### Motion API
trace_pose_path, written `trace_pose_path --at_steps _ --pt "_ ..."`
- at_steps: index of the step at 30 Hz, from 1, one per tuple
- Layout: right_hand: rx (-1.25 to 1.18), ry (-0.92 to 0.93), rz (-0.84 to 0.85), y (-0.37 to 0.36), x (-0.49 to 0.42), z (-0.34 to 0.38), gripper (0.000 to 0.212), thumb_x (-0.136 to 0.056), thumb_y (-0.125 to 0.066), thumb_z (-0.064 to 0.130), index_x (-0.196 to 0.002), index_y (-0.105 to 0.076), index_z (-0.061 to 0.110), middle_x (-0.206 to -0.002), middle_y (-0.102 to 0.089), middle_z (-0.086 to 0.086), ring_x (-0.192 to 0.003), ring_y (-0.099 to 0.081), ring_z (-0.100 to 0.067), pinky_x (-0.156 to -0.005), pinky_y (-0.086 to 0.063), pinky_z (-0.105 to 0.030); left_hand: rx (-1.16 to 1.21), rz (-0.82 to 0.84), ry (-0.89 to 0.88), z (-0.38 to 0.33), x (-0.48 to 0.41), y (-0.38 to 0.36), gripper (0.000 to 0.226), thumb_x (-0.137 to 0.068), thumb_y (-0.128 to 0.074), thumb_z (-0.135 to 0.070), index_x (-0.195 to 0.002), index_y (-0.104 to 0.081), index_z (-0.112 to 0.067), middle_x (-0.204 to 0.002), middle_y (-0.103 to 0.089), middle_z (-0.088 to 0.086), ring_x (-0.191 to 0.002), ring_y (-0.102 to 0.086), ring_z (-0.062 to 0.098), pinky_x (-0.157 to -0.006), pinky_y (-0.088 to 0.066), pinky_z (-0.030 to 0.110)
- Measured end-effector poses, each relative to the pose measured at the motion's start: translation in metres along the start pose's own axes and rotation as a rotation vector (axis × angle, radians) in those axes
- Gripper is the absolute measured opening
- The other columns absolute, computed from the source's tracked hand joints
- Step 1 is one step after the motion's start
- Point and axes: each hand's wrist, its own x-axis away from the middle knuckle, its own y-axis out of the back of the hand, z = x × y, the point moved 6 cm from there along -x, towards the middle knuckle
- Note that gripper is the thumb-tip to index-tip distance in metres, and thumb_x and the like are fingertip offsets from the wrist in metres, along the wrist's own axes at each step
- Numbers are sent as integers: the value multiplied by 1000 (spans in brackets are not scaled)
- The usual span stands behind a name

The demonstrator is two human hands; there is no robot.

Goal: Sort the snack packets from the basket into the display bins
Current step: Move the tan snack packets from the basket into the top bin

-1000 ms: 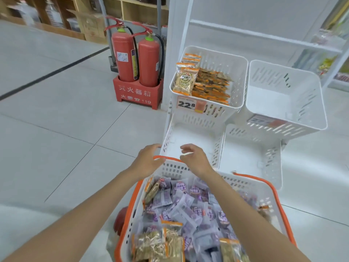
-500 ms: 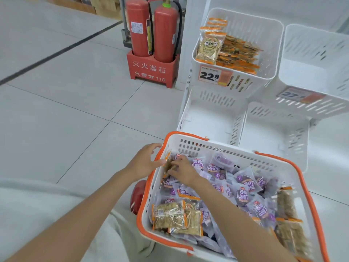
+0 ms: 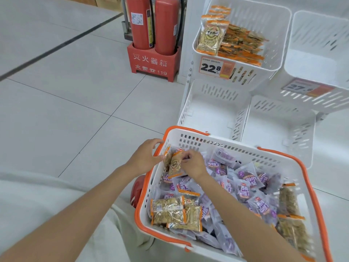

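Observation:
A white basket with an orange rim (image 3: 309,188) sits in front of me, full of purple snack packets (image 3: 245,190) and orange-edged golden packets (image 3: 170,210). At its far left corner my right hand (image 3: 192,165) pinches an orange-edged golden packet (image 3: 174,164) lifted above the pile. My left hand (image 3: 145,157) sits at the basket's left rim and its fingers touch that packet's left side. The upper left display bin (image 3: 272,44), tagged 22.8, holds several of the same golden packets (image 3: 210,37). The upper right bin (image 3: 321,59) and both lower bins (image 3: 213,114) hold nothing.
Two red fire extinguishers (image 3: 153,25) stand in a red box on the tiled floor, left of the white bin rack. A red round object (image 3: 137,190) shows just left of the basket. My pale clothing fills the lower left.
Both hands dropped from the basket's far rim into its far left corner and lifted a golden packet. The view tilted down and moved closer to the basket.

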Motion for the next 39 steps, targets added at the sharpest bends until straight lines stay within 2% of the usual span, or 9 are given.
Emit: trace_pose_path --at_steps 6,10,16,20,23,26,31,34,39 --pt "-125 169 116 55 2 65 32 -78 -65 -8 -93 -56 18 -110 -61 0 -78 -67 -20 -70 -51 -32 -95 52 -264 -60 -5 2 77 -86 -75 -23 -150 -33 -33 -154 -36 -9 -138 -31 13 -112 -27 33" --pt "-248 235 107 67 1 96 30 -84 -69 -3 -107 -58 13 -115 -61 -2 -77 -67 -14 -67 -50 -17 131 73 -111 -52 -20 9 45 -81 -78 -12 -118 -63 -32 -101 -67 3 -94 -62 22 -88 -50 35" --pt "-42 -97 218 8 -9 30 39 -94 -63 22 -131 -55 13 -133 -55 -3 -117 -56 -19 -97 -47 -29 542 -144 218 8 -21 39 19 -90 -66 -1 -92 -57 -18 -99 -63 8 -84 -61 22 -70 -52 32" --pt "-186 -205 370 -59 -9 8 26 -100 -53 28 -124 -49 20 -109 -54 6 -108 -54 -20 -80 -45 -20 670 -199 291 21 -17 35 19 -95 -59 -1 -99 -47 -16 -97 -65 7 -74 -65 14 -55 -55 22" --pt "-269 -247 197 -76 -16 -5 36 -96 -58 15 -126 -40 20 -84 -48 10 -75 -50 -8 -67 -41 -19 703 -224 282 19 -18 38 29 -96 -57 0 -118 -48 -17 -93 -63 -2 -74 -64 8 -49 -51 14" --pt "-185 -242 39 -71 -16 -7 18 -90 -64 12 -100 -50 9 -73 -47 1 -66 -46 -15 -58 -39 -24 657 -194 255 16 -22 35 36 -97 -55 -3 -132 -53 -11 -106 -66 1 -79 -64 2 -52 -50 11" --pt "-83 -82 -64 -3 -7 27 27 -102 -46 24 -123 -56 11 -93 -61 -4 -80 -62 -21 -63 -49 -19 635 -175 230 6 -27 30 35 -99 -53 -5 -134 -55 -10 -109 -66 1 -79 -65 0 -57 -51 11" --pt "-198 8 22 42 -4 50 26 -98 -44 7 -115 -62 15 -74 -62 -6 -61 -59 -14 -70 -52 -34 642 -155 219 -3 -30 27 35 -99 -54 -12 -134 -53 -16 -125 -63 3 -97 -67 13 -81 -56 25" --pt "-294 48 139 83 6 81 13 -96 -52 3 -99 -61 12 -70 -59 -8 -56 -53 -14 -56 -50 -23 830 114 205 -41 -23 -1 27 -99 -57 -24 -126 -58 -19 -125 -66 11 -114 -64 32 -102 -48 45"
